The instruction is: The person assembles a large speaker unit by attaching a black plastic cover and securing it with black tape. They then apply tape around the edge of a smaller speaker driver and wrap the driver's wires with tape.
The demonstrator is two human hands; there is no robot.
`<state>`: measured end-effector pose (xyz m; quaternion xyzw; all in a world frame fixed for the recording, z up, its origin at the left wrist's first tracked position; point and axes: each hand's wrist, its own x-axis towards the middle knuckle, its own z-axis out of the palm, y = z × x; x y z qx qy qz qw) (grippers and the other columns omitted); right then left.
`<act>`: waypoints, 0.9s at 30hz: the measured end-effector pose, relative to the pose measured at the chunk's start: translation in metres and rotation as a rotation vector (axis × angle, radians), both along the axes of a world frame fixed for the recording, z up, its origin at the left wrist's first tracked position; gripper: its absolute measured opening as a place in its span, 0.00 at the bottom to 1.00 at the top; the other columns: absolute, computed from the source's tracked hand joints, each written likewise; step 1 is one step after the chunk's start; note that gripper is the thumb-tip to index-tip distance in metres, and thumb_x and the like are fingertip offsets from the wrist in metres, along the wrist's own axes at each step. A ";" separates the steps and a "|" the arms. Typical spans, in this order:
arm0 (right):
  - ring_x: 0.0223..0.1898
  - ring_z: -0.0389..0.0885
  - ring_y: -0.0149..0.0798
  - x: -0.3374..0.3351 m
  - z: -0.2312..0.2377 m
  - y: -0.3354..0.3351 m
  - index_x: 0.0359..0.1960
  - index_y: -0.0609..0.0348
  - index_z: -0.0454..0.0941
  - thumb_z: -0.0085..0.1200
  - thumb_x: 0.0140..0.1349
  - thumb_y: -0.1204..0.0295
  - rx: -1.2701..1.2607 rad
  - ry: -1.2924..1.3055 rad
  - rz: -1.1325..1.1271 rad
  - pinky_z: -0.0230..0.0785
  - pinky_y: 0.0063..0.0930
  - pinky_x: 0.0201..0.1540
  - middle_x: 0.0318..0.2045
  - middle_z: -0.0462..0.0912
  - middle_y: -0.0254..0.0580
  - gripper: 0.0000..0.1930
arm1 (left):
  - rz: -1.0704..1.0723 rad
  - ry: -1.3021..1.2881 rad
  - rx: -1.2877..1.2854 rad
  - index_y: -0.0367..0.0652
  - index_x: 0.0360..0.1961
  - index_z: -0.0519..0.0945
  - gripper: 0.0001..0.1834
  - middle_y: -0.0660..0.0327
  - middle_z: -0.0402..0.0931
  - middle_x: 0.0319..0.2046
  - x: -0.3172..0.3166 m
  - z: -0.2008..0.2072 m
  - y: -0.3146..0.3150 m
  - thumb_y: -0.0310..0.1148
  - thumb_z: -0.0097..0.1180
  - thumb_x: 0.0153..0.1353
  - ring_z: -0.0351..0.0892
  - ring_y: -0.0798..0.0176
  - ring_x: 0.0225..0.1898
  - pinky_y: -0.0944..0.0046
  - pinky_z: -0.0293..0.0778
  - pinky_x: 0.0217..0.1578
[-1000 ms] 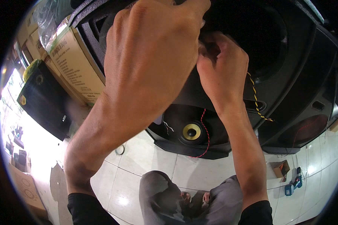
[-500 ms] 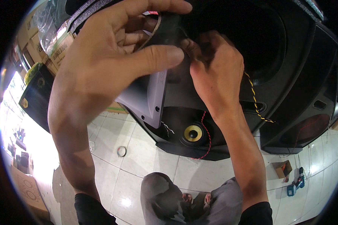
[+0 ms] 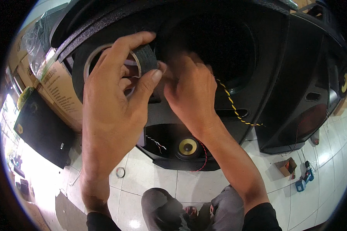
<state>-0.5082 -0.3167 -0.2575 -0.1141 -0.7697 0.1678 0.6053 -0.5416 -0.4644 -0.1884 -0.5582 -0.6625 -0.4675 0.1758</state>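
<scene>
Printed lettering stands on the tall tan cardboard box (image 3: pixel 64 96) at the upper left of the frame: a larger heading line runs near its top edge, with rows of much smaller, blurred print below. A small white label (image 3: pixel 61 146) sits low on the broad black flat-faced panel (image 3: pixel 44 127) at the left of the frame; its marks are too small to read.

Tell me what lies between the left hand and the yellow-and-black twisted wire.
In the head view, the right hand lies between the left hand, which holds a roll of black tape, and the yellow-and-black twisted wire.
</scene>
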 end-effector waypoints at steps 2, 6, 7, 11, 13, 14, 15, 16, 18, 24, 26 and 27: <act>0.40 0.82 0.56 0.007 -0.003 -0.001 0.40 0.61 0.80 0.65 0.62 0.66 0.086 0.012 -0.038 0.71 0.49 0.49 0.37 0.82 0.52 0.12 | 0.148 0.094 -0.034 0.44 0.67 0.76 0.25 0.58 0.78 0.39 0.002 -0.003 -0.001 0.26 0.61 0.69 0.83 0.67 0.44 0.63 0.82 0.51; 0.38 0.80 0.50 0.043 -0.008 -0.004 0.43 0.59 0.81 0.68 0.59 0.69 0.234 0.027 -0.036 0.70 0.43 0.47 0.35 0.80 0.45 0.13 | 0.335 0.245 -0.028 0.48 0.62 0.82 0.21 0.63 0.76 0.28 0.012 -0.012 -0.002 0.27 0.63 0.68 0.74 0.71 0.30 0.66 0.74 0.33; 0.37 0.79 0.48 0.054 -0.006 0.000 0.44 0.59 0.82 0.68 0.59 0.70 0.295 0.096 -0.054 0.70 0.42 0.45 0.33 0.79 0.43 0.13 | 0.383 0.215 -0.030 0.49 0.61 0.83 0.21 0.65 0.75 0.27 0.016 -0.015 -0.002 0.27 0.64 0.67 0.71 0.72 0.27 0.67 0.70 0.30; 0.31 0.76 0.31 0.098 0.011 0.038 0.41 0.58 0.84 0.72 0.59 0.73 0.312 0.311 -0.179 0.66 0.24 0.34 0.31 0.80 0.36 0.11 | 0.421 0.239 0.029 0.45 0.59 0.83 0.21 0.65 0.69 0.23 0.025 -0.027 0.006 0.25 0.66 0.64 0.64 0.73 0.22 0.66 0.60 0.23; 0.30 0.75 0.27 0.104 0.020 0.054 0.41 0.58 0.85 0.74 0.58 0.71 0.246 0.329 -0.221 0.65 0.22 0.33 0.30 0.80 0.34 0.12 | 0.412 0.278 -0.014 0.38 0.54 0.83 0.16 0.54 0.81 0.32 0.032 -0.030 0.012 0.25 0.65 0.64 0.80 0.62 0.25 0.59 0.74 0.26; 0.30 0.74 0.27 0.103 0.025 0.061 0.42 0.58 0.85 0.75 0.58 0.70 0.247 0.339 -0.205 0.65 0.21 0.32 0.30 0.80 0.33 0.13 | 0.360 0.301 0.028 0.39 0.52 0.83 0.15 0.54 0.81 0.33 0.034 -0.030 0.019 0.26 0.66 0.64 0.81 0.61 0.25 0.59 0.74 0.26; 0.30 0.74 0.26 0.101 0.028 0.066 0.42 0.58 0.85 0.75 0.57 0.70 0.243 0.340 -0.195 0.65 0.21 0.32 0.30 0.80 0.32 0.14 | 0.309 0.323 0.069 0.39 0.51 0.84 0.14 0.54 0.81 0.33 0.035 -0.030 0.028 0.26 0.66 0.63 0.81 0.59 0.25 0.59 0.75 0.26; 0.30 0.74 0.25 0.098 0.030 0.069 0.42 0.58 0.85 0.76 0.57 0.70 0.240 0.356 -0.191 0.65 0.21 0.31 0.30 0.80 0.32 0.14 | 0.251 0.346 0.100 0.40 0.50 0.84 0.13 0.54 0.81 0.33 0.036 -0.028 0.038 0.26 0.66 0.63 0.81 0.58 0.25 0.59 0.75 0.27; 0.30 0.75 0.24 0.093 0.034 0.072 0.42 0.60 0.85 0.76 0.56 0.71 0.231 0.368 -0.196 0.66 0.20 0.31 0.29 0.81 0.31 0.15 | 0.162 0.253 0.201 0.40 0.46 0.86 0.12 0.55 0.80 0.32 0.041 -0.024 0.058 0.26 0.69 0.61 0.81 0.59 0.26 0.62 0.75 0.29; 0.27 0.75 0.21 0.092 0.039 0.076 0.42 0.63 0.84 0.75 0.57 0.74 0.155 0.377 -0.225 0.66 0.14 0.29 0.27 0.83 0.31 0.14 | 0.094 0.322 0.552 0.40 0.44 0.88 0.12 0.57 0.82 0.31 0.023 0.002 0.122 0.28 0.72 0.59 0.76 0.67 0.25 0.68 0.74 0.31; 0.26 0.74 0.20 0.093 0.041 0.077 0.42 0.63 0.84 0.75 0.57 0.74 0.116 0.381 -0.197 0.65 0.14 0.29 0.27 0.83 0.31 0.14 | 0.102 0.360 0.607 0.40 0.42 0.88 0.10 0.56 0.83 0.31 0.019 0.005 0.131 0.27 0.71 0.60 0.79 0.63 0.27 0.65 0.75 0.31; 0.26 0.74 0.20 0.094 0.042 0.077 0.42 0.63 0.84 0.74 0.58 0.74 0.106 0.377 -0.186 0.65 0.13 0.28 0.27 0.83 0.31 0.14 | 0.101 0.346 0.617 0.40 0.42 0.87 0.09 0.54 0.83 0.31 0.018 0.005 0.134 0.26 0.70 0.59 0.82 0.57 0.29 0.62 0.77 0.32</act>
